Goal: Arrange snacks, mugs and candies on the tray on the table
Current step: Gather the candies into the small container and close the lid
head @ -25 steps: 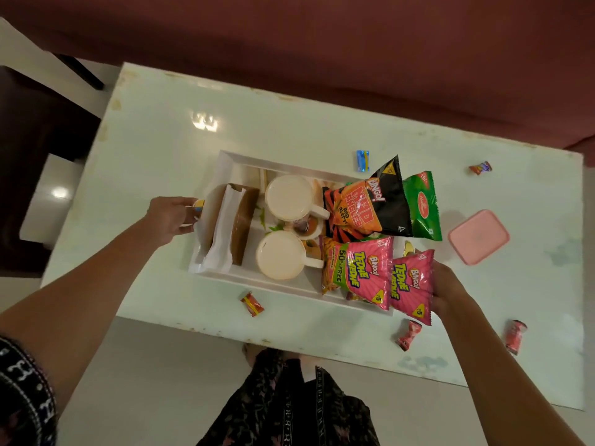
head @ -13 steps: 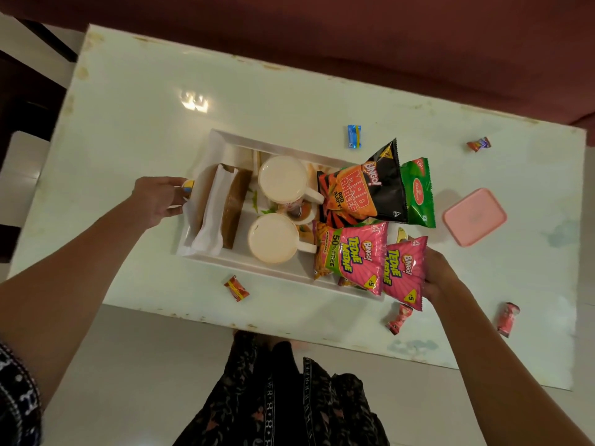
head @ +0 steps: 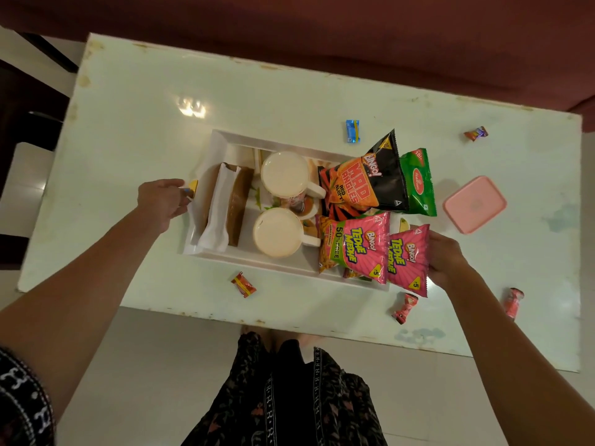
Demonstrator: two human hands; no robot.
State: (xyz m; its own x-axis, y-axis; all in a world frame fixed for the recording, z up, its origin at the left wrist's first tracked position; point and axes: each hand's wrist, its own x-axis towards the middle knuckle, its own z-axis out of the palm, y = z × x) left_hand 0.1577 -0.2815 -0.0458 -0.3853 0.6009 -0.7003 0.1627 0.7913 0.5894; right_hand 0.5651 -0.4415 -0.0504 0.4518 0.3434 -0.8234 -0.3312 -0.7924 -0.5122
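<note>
A white tray [head: 206, 156] sits mid-table. It holds a brown and white packet [head: 225, 207], two cream mugs [head: 285, 175] [head: 277, 233], a black-orange Mad Angles packet [head: 363, 185], a green packet [head: 418, 185] and a large pink Tedhe Medhe packet [head: 357, 246]. My left hand [head: 161, 201] is closed at the tray's left rim with a small yellow candy [head: 193, 187] at its fingertips. At the tray's right end, my right hand [head: 446, 259] grips a smaller pink Tedhe Medhe packet [head: 407, 259] that overhangs the rim. Its fingers are hidden behind that packet.
Loose candies lie on the table: a blue one [head: 353, 131] behind the tray, a red-yellow one [head: 243, 284] in front, pink ones [head: 404, 308] [head: 514, 302] at front right, and one [head: 476, 133] at far right. A pink lid [head: 474, 204] lies right of the tray.
The view has shifted slightly. Both hands stay at the tray's two ends, and the items on the tray keep their places.
</note>
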